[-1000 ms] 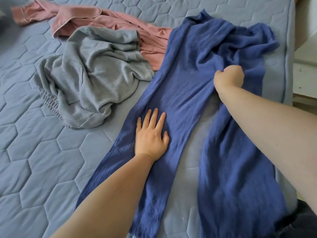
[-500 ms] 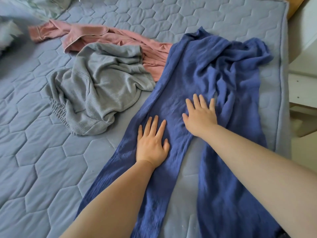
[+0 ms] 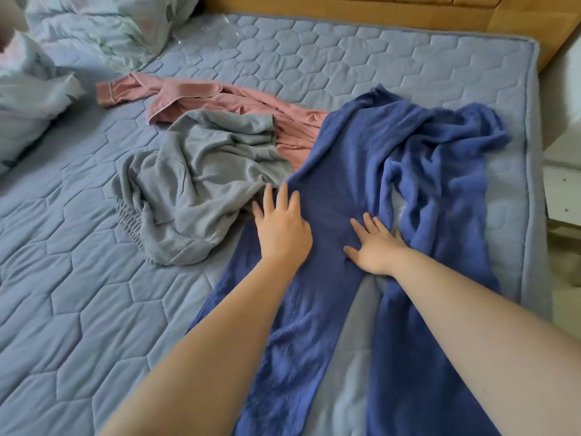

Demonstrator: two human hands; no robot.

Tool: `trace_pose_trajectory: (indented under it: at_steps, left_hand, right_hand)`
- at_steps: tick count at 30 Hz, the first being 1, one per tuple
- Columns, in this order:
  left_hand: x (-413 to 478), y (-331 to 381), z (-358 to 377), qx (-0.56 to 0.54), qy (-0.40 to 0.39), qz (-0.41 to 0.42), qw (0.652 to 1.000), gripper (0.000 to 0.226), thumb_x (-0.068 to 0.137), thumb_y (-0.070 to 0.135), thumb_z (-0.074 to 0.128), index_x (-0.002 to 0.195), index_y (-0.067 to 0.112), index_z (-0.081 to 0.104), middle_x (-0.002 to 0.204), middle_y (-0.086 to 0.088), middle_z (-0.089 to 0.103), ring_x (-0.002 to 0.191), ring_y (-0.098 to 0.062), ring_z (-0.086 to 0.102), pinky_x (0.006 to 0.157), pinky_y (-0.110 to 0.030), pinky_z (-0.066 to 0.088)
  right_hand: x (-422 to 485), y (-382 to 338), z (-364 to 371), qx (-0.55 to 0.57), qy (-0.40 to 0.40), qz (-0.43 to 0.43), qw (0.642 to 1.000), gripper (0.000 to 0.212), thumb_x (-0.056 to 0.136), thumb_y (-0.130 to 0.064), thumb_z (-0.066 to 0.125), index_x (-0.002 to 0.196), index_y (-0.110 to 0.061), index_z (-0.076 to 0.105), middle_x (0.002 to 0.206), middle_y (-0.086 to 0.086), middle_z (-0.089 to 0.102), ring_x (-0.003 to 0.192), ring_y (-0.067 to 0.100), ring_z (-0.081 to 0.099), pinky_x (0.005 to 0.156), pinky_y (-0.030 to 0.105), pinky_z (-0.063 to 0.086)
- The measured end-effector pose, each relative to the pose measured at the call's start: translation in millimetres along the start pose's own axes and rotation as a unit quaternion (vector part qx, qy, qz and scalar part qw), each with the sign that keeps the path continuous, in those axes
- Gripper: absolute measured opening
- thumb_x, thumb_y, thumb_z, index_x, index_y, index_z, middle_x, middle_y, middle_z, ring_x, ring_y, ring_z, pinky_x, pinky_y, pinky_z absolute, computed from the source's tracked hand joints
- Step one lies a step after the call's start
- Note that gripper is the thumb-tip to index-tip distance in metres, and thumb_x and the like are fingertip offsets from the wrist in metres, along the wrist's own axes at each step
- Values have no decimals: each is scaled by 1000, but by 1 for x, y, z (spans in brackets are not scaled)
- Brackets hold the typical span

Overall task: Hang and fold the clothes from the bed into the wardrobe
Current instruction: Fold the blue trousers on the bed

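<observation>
Blue trousers [image 3: 355, 171] lie spread lengthwise on the quilted blue bed [image 3: 78, 294], legs running toward me. My left hand [image 3: 281, 228] lies flat on the left leg near its left edge, fingers straight and reaching toward the grey garment. My right hand [image 3: 375, 247] presses flat on the same leg at the crotch, fingers spread. The right leg lies rumpled beside it. A crumpled grey sweatshirt [image 3: 201, 187] sits left of the trousers. A pink garment [image 3: 220, 99] lies behind it, partly under the grey and blue cloth.
Pale patterned bedding and pillows [image 3: 94, 23] are piled at the far left corner. A wooden headboard [image 3: 377, 11] runs along the far side. The bed's right edge [image 3: 534, 184] drops off next to a white piece of furniture [image 3: 562, 184].
My right hand let go of the bunched blue cloth, opened and came down flat by the crotch. My left hand slid up the leg toward the grey sweatshirt. The view tilted up.
</observation>
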State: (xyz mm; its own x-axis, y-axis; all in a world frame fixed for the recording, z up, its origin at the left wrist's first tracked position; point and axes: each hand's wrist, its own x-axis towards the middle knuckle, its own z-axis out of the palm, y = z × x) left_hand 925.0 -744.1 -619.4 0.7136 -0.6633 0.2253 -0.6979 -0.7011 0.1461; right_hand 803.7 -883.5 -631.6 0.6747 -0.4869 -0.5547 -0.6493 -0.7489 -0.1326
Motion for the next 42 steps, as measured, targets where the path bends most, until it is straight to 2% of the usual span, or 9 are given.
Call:
trace_pose_trajectory:
  at_steps: [4, 11, 17, 23, 28, 33, 35, 39, 42]
  left_hand:
    - [19, 2, 33, 59, -149, 264, 951, 56, 99, 36, 31, 152, 25, 17, 161, 0, 8, 147, -22, 4, 116, -46, 7]
    - [58, 8, 41, 75, -197, -50, 976, 61, 98, 33, 27, 152, 11, 9, 158, -9, 15, 144, -25, 13, 116, -46, 7]
    - [25, 65, 38, -33, -130, 114, 984, 58, 97, 28, 34, 152, 16, 16, 160, -6, 8, 147, -27, 1, 115, -49, 10]
    - [-36, 92, 38, -17, -192, 178, 965, 54, 100, 32, 27, 151, 17, 19, 160, -2, 11, 147, -23, 4, 117, -44, 9]
    - [-54, 118, 15, -280, -159, 56, 945, 25, 91, 18, 47, 102, 12, 68, 102, -1, 65, 98, -23, 56, 79, -34, 47]
    - [-64, 147, 4, -284, -291, -83, 910, 36, 89, 33, 52, 61, 13, 42, 59, 0, 43, 54, -18, 39, 49, -27, 31]
    - [-66, 156, 0, -333, -357, -162, 857, 30, 89, 22, 53, 62, 13, 44, 61, -3, 43, 54, -17, 40, 49, -26, 32]
    - [-73, 150, -7, -640, -385, -356, 561, 20, 91, 7, 50, 71, 10, 53, 70, -6, 50, 62, -17, 47, 58, -27, 38]
    - [-83, 127, -2, -658, -305, -425, 541, 16, 90, 5, 50, 78, 13, 55, 71, -6, 52, 62, -20, 50, 54, -27, 43]
  right_hand:
    - [3, 2, -1, 14, -3, -14, 1000, 74, 96, -56, 32, 152, -29, -8, 158, -3, -21, 146, 16, -16, 117, 44, 3]
    - [0, 8, -13, 63, -26, -54, 996, 73, 97, -53, 35, 153, -27, -3, 159, -2, -16, 147, 15, -13, 120, 41, 5]
    - [-33, 44, -1, 108, 390, -36, 914, 46, 96, -17, 46, 141, -9, 40, 155, 11, 27, 144, 25, 23, 115, 49, 18]
    - [-82, 92, 72, 35, 205, 38, 977, 58, 102, -38, 26, 153, -17, 7, 161, 3, 2, 148, 16, 1, 118, 41, 4]
    - [-122, 92, 89, 123, 295, 19, 947, 50, 98, -21, 46, 145, -7, 36, 156, 11, 25, 145, 25, 22, 117, 42, 11]
    - [-152, 110, 93, 207, 354, 133, 902, 56, 87, -15, 63, 137, 1, 42, 130, 20, 52, 120, 38, 48, 98, 47, 42]
    - [-160, 118, 92, 307, 311, 160, 885, 56, 88, -18, 64, 137, -3, 41, 112, 11, 59, 107, 30, 56, 83, 37, 45]
    - [-165, 132, 85, 407, 263, 219, 847, 2, 87, -8, 61, 86, -6, 61, 79, 16, 63, 82, 33, 60, 63, 32, 35]
    - [-171, 146, 84, 446, 287, 273, 803, 35, 89, -8, 57, 57, -10, 41, 69, 16, 51, 72, 29, 50, 61, 32, 29]
